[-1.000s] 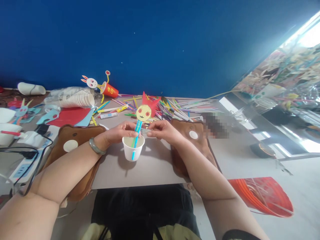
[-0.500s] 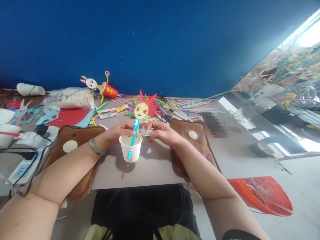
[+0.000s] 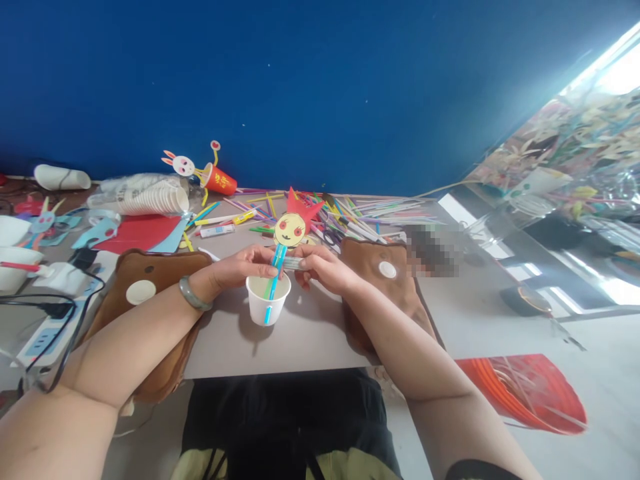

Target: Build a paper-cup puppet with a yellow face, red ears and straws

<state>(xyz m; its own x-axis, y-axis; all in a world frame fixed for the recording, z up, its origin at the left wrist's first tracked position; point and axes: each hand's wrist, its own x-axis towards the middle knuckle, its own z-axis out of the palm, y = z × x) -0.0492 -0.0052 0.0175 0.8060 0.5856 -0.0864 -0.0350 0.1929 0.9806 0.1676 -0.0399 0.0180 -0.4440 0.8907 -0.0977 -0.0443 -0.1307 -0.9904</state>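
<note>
A white paper cup (image 3: 263, 310) hangs over the table in front of me, with a blue straw (image 3: 274, 288) running out of it and its lower end poking through the cup's front wall. On the straw's top sits a yellow paper face (image 3: 291, 229) with red spiky paper hair. My left hand (image 3: 253, 262) is closed, pinching the blue straw just below the face. Close beside it, my right hand (image 3: 323, 265) grips a clear, flat piece that looks like a roll of clear tape (image 3: 293, 263). Some right fingers are hidden behind it.
Brown padded cushions (image 3: 145, 327) lie under both forearms. Many coloured straws (image 3: 385, 210), a glue stick (image 3: 217, 231), stacked cups (image 3: 150, 200) and a rabbit-faced red cup (image 3: 220, 179) line the wall. A power strip (image 3: 47, 337) lies left; an orange bin (image 3: 530, 393) stands right.
The cup, straw and face have moved slightly right, and the face has tipped down toward me. The straw leans less. Both hands keep their grips.
</note>
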